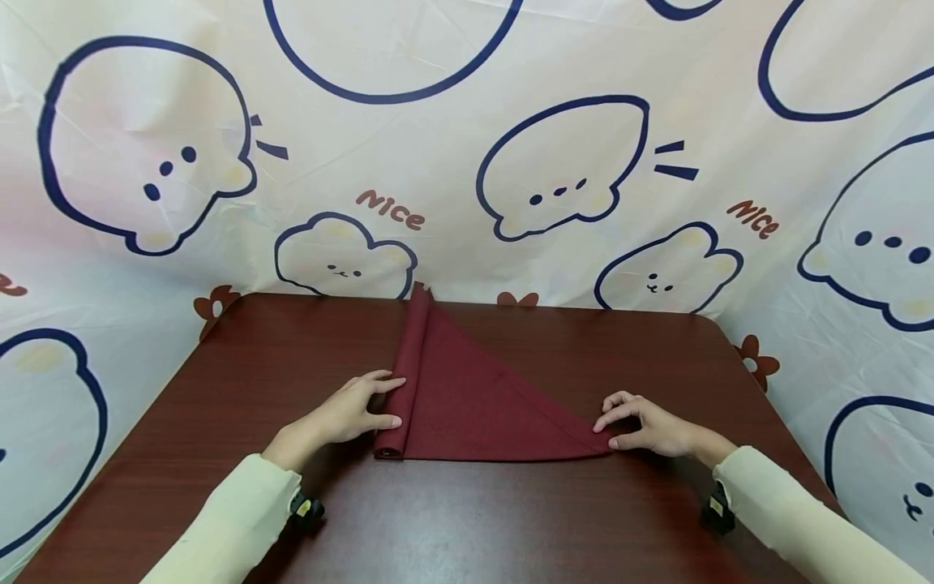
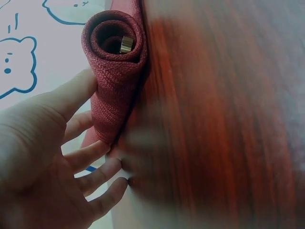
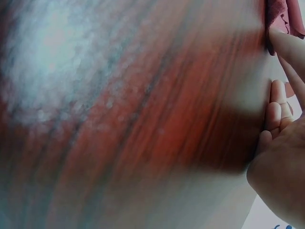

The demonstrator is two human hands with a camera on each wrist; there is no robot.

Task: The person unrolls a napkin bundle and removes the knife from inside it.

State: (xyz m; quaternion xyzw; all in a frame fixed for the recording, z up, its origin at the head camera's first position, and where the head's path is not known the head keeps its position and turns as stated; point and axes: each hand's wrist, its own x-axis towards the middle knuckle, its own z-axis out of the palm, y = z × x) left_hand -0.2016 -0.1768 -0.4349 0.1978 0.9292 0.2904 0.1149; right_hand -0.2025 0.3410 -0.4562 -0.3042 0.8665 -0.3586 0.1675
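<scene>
A dark red cloth (image 1: pixel 481 405) lies on the brown table, its left side wound into a long roll (image 1: pixel 410 349) and its right side a flat triangle. My left hand (image 1: pixel 350 410) is at the roll's left side, thumb and fingers stretched out and touching it. In the left wrist view, the coiled end of the roll (image 2: pixel 112 86) shows a small gold-coloured piece (image 2: pixel 126 44) inside. With thumb and index finger my right hand (image 1: pixel 649 426) pinches the cloth's right corner. The right wrist view catches only a bit of red cloth (image 3: pixel 281 16) beside the thumb.
The wood-grain table (image 1: pixel 496 519) has rounded far corners. Behind it and along both sides hangs a pale sheet (image 1: pixel 452 162) printed with cartoon outlines; the roll's far end reaches the table's back edge. A small black device (image 1: pixel 306 511) is strapped on each wrist.
</scene>
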